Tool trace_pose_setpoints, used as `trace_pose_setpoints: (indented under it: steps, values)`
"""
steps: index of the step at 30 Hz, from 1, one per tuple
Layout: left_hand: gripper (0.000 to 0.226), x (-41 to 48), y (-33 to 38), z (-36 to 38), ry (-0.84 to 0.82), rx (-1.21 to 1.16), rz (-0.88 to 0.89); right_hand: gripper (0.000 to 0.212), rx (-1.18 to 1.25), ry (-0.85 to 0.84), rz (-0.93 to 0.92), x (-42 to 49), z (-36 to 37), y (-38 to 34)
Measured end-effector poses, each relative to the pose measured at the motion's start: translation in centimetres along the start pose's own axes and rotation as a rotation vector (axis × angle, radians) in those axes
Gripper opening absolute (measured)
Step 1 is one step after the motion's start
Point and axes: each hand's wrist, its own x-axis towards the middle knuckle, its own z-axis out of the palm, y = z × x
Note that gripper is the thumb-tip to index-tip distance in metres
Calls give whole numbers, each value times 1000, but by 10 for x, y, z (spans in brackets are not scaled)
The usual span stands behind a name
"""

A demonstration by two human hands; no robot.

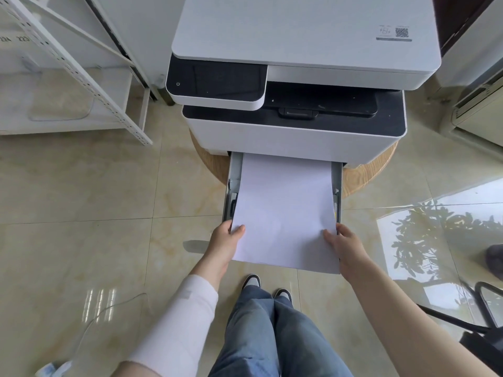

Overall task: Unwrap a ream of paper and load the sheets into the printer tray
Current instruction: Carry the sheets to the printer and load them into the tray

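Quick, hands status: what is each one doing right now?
Left hand: closed on the left edge of the paper stack, thumb on top.
Right hand: closed on the stack's right edge, over the open printer tray.

A single wide-angle head-worn camera is looking steeply forward and down from standing height. It is facing a printer [294, 77] on a round wooden stand [364, 175], with the open tray [234, 186] near frame centre. The wearer's legs [272, 336] and forearms are entering from the bottom edge; straight lines are bowing toward the edges.
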Motion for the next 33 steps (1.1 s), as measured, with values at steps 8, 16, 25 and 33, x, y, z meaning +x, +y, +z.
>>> trace_pose_setpoints:
  steps: [8, 16, 25, 33]
  values:
    - [36, 32, 14, 8, 66, 64, 4, 27, -49, 66, -72, 25, 13, -25]
    - [39, 47, 12, 18, 156, 190, 22, 26, -141, 181, -183, 36, 24, -25]
    - [28, 32, 3, 17, 240, 264, 86, 45, -319, 202, -184, 31, 28, -19]
    - [23, 5, -10, 10, 372, 257, 164, 34, -466, 306, -297, -2, 14, 7]
